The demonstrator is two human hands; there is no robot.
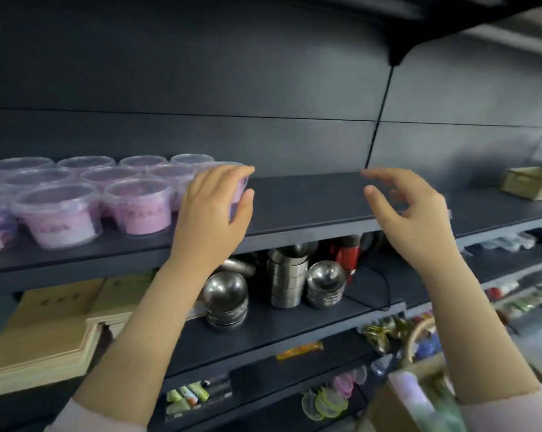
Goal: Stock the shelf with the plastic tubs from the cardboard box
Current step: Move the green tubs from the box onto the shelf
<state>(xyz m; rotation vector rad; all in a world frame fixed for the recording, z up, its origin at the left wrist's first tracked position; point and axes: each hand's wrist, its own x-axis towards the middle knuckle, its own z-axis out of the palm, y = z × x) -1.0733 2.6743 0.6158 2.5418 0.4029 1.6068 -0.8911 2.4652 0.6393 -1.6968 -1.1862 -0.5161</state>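
At the right end of the shelved tubs (139, 207), the left hand (213, 210) wraps one more tub (241, 186), probably best nudged flush against them; the right hand (410, 210) hovers empty, fingers loosely spread, further right.

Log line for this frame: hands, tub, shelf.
left hand: grips tub on shelf | right hand: holds nothing | other tubs: rows at left
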